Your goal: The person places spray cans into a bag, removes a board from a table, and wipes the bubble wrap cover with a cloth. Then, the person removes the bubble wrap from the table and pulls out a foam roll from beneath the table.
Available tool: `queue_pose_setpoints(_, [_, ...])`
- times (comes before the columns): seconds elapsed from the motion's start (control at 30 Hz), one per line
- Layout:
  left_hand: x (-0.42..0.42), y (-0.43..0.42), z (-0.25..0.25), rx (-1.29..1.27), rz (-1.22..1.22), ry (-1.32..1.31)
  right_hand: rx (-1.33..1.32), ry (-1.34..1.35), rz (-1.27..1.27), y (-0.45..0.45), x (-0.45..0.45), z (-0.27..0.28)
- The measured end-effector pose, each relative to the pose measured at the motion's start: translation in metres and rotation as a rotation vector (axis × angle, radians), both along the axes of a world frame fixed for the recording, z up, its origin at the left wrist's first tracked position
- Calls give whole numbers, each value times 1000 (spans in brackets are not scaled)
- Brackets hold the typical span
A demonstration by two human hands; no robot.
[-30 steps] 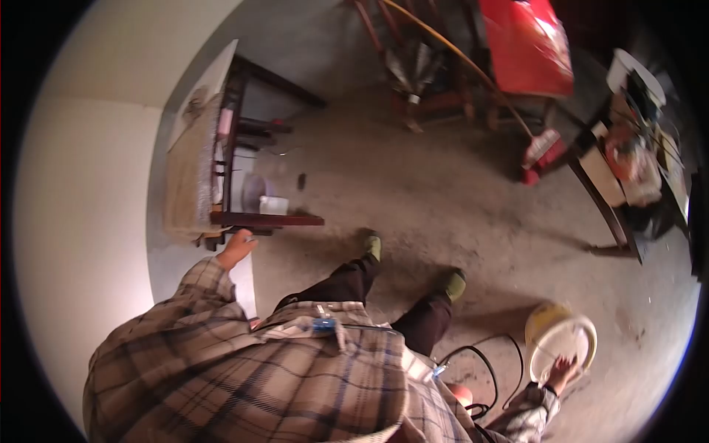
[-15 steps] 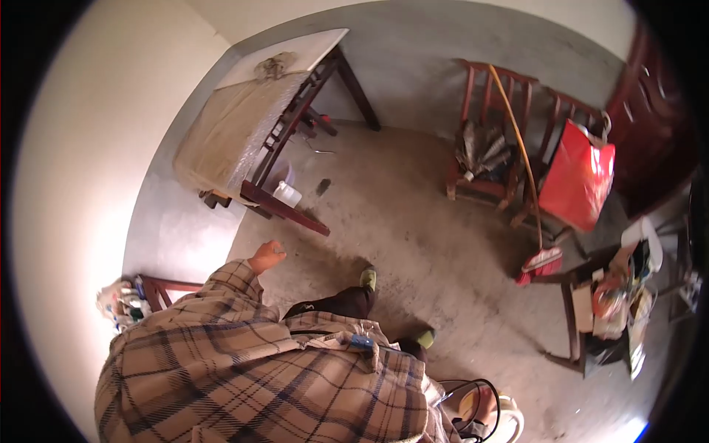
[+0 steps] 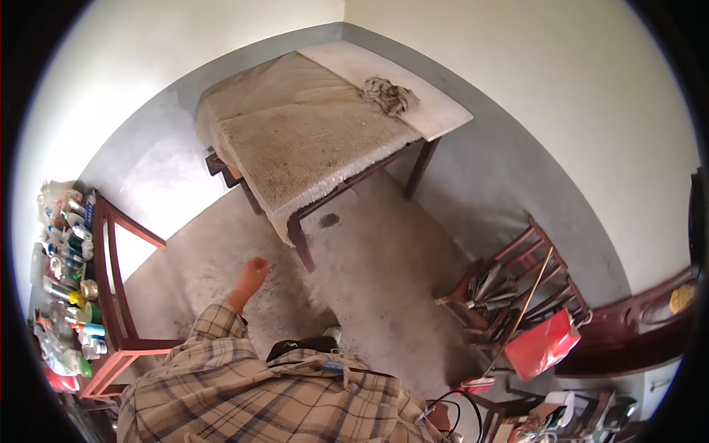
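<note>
My left hand [image 3: 252,277] hangs over the concrete floor at the end of a plaid sleeve, its fingers curled in with nothing visible in them. It touches nothing and is nearest to the front leg of a dark red wooden table [image 3: 299,240]. Dusty bubble wrap [image 3: 295,151] covers most of that table. A crumpled grey cloth [image 3: 389,96] lies at the edge of a white board [image 3: 436,114] on its far right part. My right hand cannot be made out; a black cable loop [image 3: 478,417] shows beside the right side of the shirt.
At left, a wooden rack [image 3: 118,295] stands beside many bottles [image 3: 70,258]. On the right are wooden chairs [image 3: 543,251], a broom handle [image 3: 528,295] and a red bag [image 3: 543,345]. A cluttered stand [image 3: 517,421] sits at the lower right.
The view has swung left and come closer to the table, which now stands ahead. The bottles show more fully, and the chairs have shifted to the lower right. My left hand stays curled.
</note>
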State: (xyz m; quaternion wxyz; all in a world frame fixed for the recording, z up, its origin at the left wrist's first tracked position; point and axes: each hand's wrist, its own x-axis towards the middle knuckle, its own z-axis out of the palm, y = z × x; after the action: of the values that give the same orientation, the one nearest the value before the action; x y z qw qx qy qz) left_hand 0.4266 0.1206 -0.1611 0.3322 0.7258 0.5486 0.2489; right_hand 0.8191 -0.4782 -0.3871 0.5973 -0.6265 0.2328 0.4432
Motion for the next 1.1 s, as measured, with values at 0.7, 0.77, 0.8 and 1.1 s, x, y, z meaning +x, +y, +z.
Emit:
queue_pose_setpoints(0.7, [91, 120, 114, 184, 93, 175, 42, -548, 695, 498, 119, 236])
queue_pose_setpoints(0.77, [94, 118, 103, 221, 113, 196, 124, -581, 671, 547, 144, 256])
queue_pose_setpoints(0.8, [95, 118, 97, 257, 119, 216, 138, -618, 641, 575, 156, 269])
queue_pose_setpoints(1.1, [124, 104, 118, 144, 278, 325, 401, -151, 188, 790, 295, 293])
